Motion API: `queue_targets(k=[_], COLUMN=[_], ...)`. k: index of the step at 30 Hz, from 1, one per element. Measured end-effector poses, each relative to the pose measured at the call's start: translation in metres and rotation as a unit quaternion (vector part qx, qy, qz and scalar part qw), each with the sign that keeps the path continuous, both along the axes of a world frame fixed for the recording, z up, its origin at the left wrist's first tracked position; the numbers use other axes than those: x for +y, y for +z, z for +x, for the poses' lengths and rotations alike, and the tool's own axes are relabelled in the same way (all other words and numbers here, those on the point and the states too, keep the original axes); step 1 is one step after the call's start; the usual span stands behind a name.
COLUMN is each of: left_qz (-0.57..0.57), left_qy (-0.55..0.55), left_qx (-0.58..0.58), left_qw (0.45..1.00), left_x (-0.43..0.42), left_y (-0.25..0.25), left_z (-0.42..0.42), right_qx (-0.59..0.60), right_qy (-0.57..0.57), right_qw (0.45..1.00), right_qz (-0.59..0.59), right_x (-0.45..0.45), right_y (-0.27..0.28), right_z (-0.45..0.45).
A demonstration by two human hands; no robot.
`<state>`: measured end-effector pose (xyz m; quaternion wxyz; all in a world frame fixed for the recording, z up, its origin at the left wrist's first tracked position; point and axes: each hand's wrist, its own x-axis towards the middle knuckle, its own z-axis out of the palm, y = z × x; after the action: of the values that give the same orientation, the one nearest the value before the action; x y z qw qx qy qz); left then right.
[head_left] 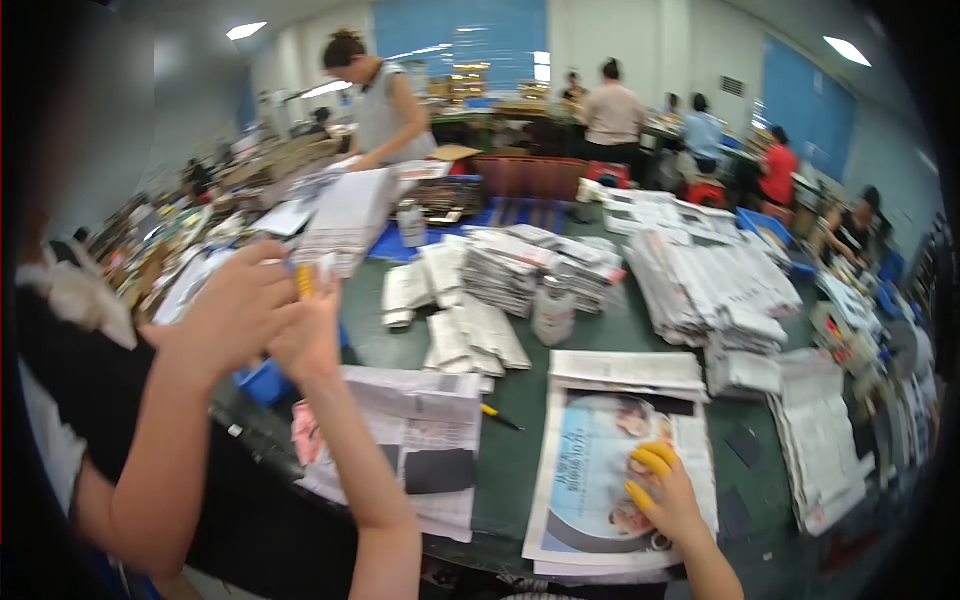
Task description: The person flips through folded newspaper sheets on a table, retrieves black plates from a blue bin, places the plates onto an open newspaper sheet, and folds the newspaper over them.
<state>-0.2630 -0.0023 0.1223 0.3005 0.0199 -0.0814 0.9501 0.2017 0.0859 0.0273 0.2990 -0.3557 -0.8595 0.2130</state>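
My right hand (668, 495) wears yellow finger covers and lies with its fingers apart on a newspaper (590, 490) with a blue printed picture. My left hand (308, 330) is raised over the left of the table, a yellow cover on one finger. A co-worker's hand (235, 305) overlaps it from the left, and blur hides whether it holds anything. Below my left forearm lies another newspaper sheet (445, 410) with a dark patch (440, 470). A yellow and black pen-like tool (500, 416) rests between the two papers.
Folded newspaper bundles (500, 270) and a bottle (553, 312) stand mid-table. More newspaper stacks (700, 285) lie to the right, beside a long folded pile (815, 440). A blue container (265, 385) sits at left. Across the table, a person (380, 110) leans over a paper stack (345, 215).
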Motion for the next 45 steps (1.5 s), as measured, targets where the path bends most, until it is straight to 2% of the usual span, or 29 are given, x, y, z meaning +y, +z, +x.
queue_targets(k=[3, 6, 8, 10, 12, 13, 15, 16, 18, 20, 21, 23, 24, 27, 32, 33, 34, 35, 37, 39, 41, 43, 45], left_qz=[0.004, 0.006, -0.020, -0.014, -0.017, -0.016, 0.010, 0.014, 0.015, 0.001, 0.002, -0.051, -0.052, -0.157, -0.146, -0.148, -0.148, -0.148, -0.155, -0.274, -0.271, -0.163, -0.147], left_qy=[-0.048, -0.065, -0.055, -0.089, -0.120, -0.124, -0.191, -0.194, -0.276, -0.352, -0.354, -0.440, -0.443, -0.501, -0.546, -0.546, -0.528, -0.508, -0.488, -0.317, -0.338, -0.289, -0.334], left_qx=[-0.003, 0.000, 0.006, 0.035, 0.080, 0.078, 0.163, 0.162, 0.224, 0.239, 0.239, 0.305, 0.305, 0.366, 0.379, 0.381, 0.438, 0.494, 0.527, 0.678, 0.675, 0.753, 0.735], left_qw=[0.999, 0.998, 0.998, 0.995, 0.989, 0.989, 0.968, 0.967, 0.934, 0.905, 0.904, 0.843, 0.842, 0.768, 0.733, 0.731, 0.712, 0.690, 0.678, 0.604, 0.597, 0.568, 0.572], left_x=[0.027, 0.041, 0.050, 0.054, 0.055, 0.058, 0.065, 0.068, 0.074, 0.080, 0.082, 0.090, 0.093, 0.100, 0.106, 0.105, 0.101, 0.098, 0.089, 0.077, 0.062, 0.055, 0.049], left_y=[0.011, 0.019, 0.026, 0.024, 0.029, 0.026, 0.019, 0.017, 0.013, 0.005, -0.001, -0.013, -0.016, -0.027, -0.027, -0.026, -0.023, -0.021, -0.022, -0.028, -0.037, -0.061, -0.074], left_z=[0.011, 0.017, 0.039, 0.051, 0.074, 0.083, 0.099, 0.112, 0.143, 0.172, 0.184, 0.203, 0.209, 0.223, 0.238, 0.241, 0.243, 0.245, 0.245, 0.249, 0.248, 0.245, 0.250], right_qx=[-0.004, -0.106, -0.128, -0.152, -0.207, -0.243, -0.215, -0.217, -0.224, -0.248, -0.270, -0.286, -0.301, -0.304, -0.288, -0.262, -0.236, -0.232, -0.081, -0.041, -0.003, 0.019, 0.010], right_qy=[0.000, 0.038, 0.057, 0.081, 0.041, 0.030, -0.025, -0.030, -0.056, -0.073, -0.086, -0.103, -0.117, -0.112, -0.126, -0.134, -0.140, -0.139, -0.131, -0.107, -0.085, -0.042, -0.022], right_qw=[1.000, 0.994, 0.990, 0.984, 0.971, 0.968, 0.976, 0.976, 0.973, 0.966, 0.959, 0.953, 0.946, 0.946, 0.948, 0.956, 0.959, 0.960, 0.986, 0.991, 0.995, 0.997, 0.999], right_qz=[-0.017, 0.003, 0.027, 0.049, -0.110, -0.048, -0.004, -0.002, -0.017, -0.013, -0.012, -0.011, -0.009, -0.025, -0.058, 0.004, 0.066, 0.067, 0.067, 0.063, 0.056, 0.056, 0.038], right_x=[0.004, 0.012, 0.027, 0.047, 0.070, 0.082, 0.112, 0.117, 0.125, 0.138, 0.139, 0.142, 0.142, 0.156, 0.139, 0.129, 0.118, 0.108, 0.084, 0.054, 0.024, -0.003, -0.018], right_y=[0.008, 0.016, 0.022, 0.031, 0.037, 0.028, 0.004, 0.005, 0.009, -0.008, -0.011, -0.009, -0.007, -0.011, 0.012, 0.013, 0.014, 0.015, 0.019, 0.031, 0.045, 0.058, 0.068], right_z=[0.004, 0.006, 0.006, 0.007, 0.011, 0.017, 0.032, 0.034, 0.037, 0.040, 0.041, 0.039, 0.038, 0.044, 0.041, 0.040, 0.040, 0.039, 0.037, 0.035, 0.036, 0.038, 0.039])
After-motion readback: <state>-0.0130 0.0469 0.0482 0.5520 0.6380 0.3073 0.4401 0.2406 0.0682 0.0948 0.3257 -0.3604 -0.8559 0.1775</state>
